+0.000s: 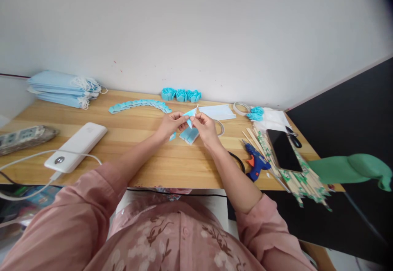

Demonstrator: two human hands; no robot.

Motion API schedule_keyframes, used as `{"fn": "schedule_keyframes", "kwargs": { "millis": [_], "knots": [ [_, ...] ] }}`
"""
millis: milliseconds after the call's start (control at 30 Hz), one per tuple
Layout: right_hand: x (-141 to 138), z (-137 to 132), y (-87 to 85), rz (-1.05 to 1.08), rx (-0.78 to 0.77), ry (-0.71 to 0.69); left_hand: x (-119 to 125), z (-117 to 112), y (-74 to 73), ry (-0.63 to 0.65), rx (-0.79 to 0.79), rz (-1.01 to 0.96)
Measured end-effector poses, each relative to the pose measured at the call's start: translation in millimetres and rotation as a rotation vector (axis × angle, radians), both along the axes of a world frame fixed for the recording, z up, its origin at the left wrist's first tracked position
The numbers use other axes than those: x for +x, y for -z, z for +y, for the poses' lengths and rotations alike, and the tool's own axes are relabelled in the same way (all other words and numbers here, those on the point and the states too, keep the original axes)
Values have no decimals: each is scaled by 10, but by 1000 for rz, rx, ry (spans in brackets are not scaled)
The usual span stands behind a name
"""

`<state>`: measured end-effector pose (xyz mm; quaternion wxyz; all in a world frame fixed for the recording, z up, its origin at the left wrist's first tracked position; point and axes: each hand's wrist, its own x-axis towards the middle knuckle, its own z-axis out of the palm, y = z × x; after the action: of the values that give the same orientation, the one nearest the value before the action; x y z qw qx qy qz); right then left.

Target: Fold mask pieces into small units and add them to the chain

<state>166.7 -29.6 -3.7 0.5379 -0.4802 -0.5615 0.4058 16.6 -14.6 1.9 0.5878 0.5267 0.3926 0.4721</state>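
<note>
My left hand (pixel 170 124) and my right hand (pixel 205 127) meet above the middle of the wooden table (pixel 147 156), both pinching a small folded piece of light blue mask fabric (pixel 190 115). The piece comes to a point at the top. Right below my hands a small stack of cut blue fabric pieces (pixel 188 135) lies on the table.
A curved row of folded blue pieces (pixel 139 105) and blue fabric rosettes (pixel 181 95) lie at the back. A pile of face masks (pixel 63 89) sits at far left, with a white power bank (pixel 76 146) nearer. At right are a blue glue gun (pixel 256 162), a phone (pixel 284 150) and wooden sticks (pixel 294 177).
</note>
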Motion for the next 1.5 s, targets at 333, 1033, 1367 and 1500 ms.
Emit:
{"fn": "schedule_keyframes", "kwargs": {
  "millis": [333,1033,1367,1500],
  "knots": [
    [-1,2,-14,32,-35,24,-47,48,10,-61,-24,-139],
    [125,92,12,154,-15,88,-35,15,0,94,-10,58],
    [208,61,-15,-632,713,100,-94,123,11,-59,-18,-129],
    [151,65,15,-727,733,63,-80,127,46,-66,-11,-154]
  ]
}}
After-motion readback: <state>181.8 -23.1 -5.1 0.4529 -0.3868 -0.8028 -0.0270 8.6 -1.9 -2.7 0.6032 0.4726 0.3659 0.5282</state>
